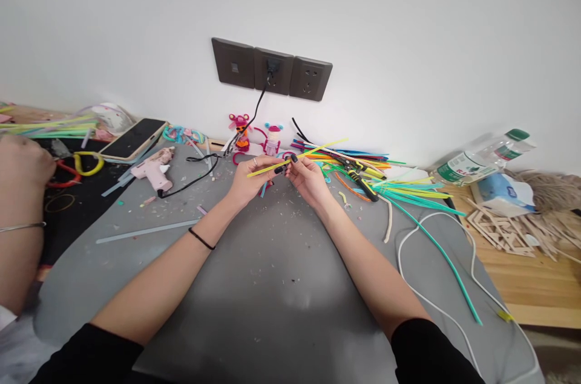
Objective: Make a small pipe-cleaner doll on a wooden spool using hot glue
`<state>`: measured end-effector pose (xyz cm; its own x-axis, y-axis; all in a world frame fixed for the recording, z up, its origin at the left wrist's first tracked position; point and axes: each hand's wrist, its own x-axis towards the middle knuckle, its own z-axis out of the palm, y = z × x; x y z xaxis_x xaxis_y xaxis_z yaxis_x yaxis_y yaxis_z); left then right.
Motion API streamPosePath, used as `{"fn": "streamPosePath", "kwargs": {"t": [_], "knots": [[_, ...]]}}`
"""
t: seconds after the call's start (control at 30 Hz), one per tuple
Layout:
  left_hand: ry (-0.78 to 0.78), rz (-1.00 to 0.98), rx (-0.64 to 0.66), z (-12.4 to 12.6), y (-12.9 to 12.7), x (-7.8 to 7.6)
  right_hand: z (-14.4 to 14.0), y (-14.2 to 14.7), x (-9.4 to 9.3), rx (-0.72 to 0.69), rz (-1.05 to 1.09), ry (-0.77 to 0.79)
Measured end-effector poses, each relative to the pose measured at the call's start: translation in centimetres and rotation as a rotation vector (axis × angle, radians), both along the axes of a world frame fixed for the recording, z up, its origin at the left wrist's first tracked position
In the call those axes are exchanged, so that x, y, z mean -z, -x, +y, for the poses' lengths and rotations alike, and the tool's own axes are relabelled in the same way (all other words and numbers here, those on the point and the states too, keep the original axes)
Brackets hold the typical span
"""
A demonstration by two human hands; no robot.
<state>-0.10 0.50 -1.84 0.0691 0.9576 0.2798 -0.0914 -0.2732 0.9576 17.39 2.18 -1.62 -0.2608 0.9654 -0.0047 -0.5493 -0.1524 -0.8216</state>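
Yellow pipe cleaner (290, 159) pinched between both hands; no legible writing.

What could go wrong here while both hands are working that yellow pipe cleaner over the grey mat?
1. The yellow pipe cleaner sticks out past the left hand and right hand; its far end may sweep into the pipe cleaner pile.
2. The glue gun lies near the left forearm with its black cord trailing to the wall socket; an elbow could snag it.
3. The white cord loops beside the right arm and might catch.
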Motion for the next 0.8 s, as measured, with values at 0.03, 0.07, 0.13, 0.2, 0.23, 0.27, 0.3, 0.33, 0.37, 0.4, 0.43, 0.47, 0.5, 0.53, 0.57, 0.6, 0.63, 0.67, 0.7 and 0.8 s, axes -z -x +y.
{"fn": "streamPosePath", "kwargs": {"t": [0.03, 0.07, 0.13, 0.2, 0.23, 0.27, 0.3, 0.33, 0.37, 0.4, 0.43, 0.47, 0.5, 0.53, 0.57, 0.6, 0.63, 0.67, 0.7, 0.8], "knots": [[-0.004, -0.006, -0.017, 0.0, 0.0, 0.1, -0.1, 0.1, 0.1, -0.002, -0.025, -0.026], [0.001, -0.022, -0.038, 0.1, 0.0, 0.1, -0.1, 0.2, 0.3, 0.000, -0.058, -0.053], [0.038, -0.107, -0.087, 0.3, 0.1, 0.1, -0.2, 0.5, 0.6, 0.029, -0.162, -0.114], [0.092, -0.263, -0.131, 0.6, 0.3, 0.0, -0.1, 0.6, 0.5, 0.074, -0.336, -0.186], [0.117, -0.353, -0.149, 0.8, 0.5, -0.1, -0.1, 0.5, 0.1, 0.093, -0.453, -0.224], [0.139, -0.440, -0.164, 1.0, 0.7, -0.3, 0.0, 0.2, -0.5, 0.100, -0.589, -0.269], [0.160, -0.517, -0.177, 1.2, 1.0, -0.4, 0.0, -0.3, -1.3, 0.097, -0.746, -0.320], [0.182, -0.581, -0.191, 1.4, 1.2, -0.6, 0.1, -1.2, -2.3, 0.086, -0.917, -0.374], [0.206, -0.632, -0.208, 1.5, 1.4, -0.8, 0.1, -2.4, -3.4, 0.060, -1.107, -0.448], [0.230, -0.670, -0.224, 1.6, 1.5, -1.0, 0.2, -3.8, -4.5, 0.050, -1.310, -0.521], [0.255, -0.698, -0.240, 1.6, 1.6, -1.2, 0.2, -5.5, -5.5, 0.054, -1.511, -0.542], [0.280, -0.718, -0.250, 1.6, 1.6, -1.4, 0.3, -7.2, -6.3, 0.077, -1.698, -0.492], [0.303, -0.731, -0.253, 1.6, 1.5, -1.5, 0.4, -8.9, -7.0, 0.127, -1.864, -0.384], [0.323, -0.739, -0.249, 1.5, 1.4, -1.7, 0.5, -10.5, -7.4, 0.158, -2.013, -0.274], [0.340, -0.743, -0.240, 1.4, 1.3, -1.9, 0.7, -11.9, -7.6, 0.135, -2.134, -0.160], [0.353, -0.744, -0.228, 1.2, 1.1, -2.0, 0.9, -13.0, -7.6, 0.069, -2.206, -0.040], [0.365, -0.744, -0.215, 1.1, 0.9, -2.1, 1.0, -13.9, -7.6, -0.029, -2.229, 0.024], [0.378, -0.743, -0.204, 1.0, 0.8, -2.2, 1.2, -14.4, -7.4, -0.103, -2.226, 0.049], [0.390, -0.742, -0.193, 0.9, 0.7, -2.2, 1.3, -14.7, -7.3, -0.163, -2.210, 0.056], [0.412, -0.731, -0.154, 0.8, 0.5, -2.1, 1.5, -14.9, -7.2, -0.207, -2.168, 0.016]]}}
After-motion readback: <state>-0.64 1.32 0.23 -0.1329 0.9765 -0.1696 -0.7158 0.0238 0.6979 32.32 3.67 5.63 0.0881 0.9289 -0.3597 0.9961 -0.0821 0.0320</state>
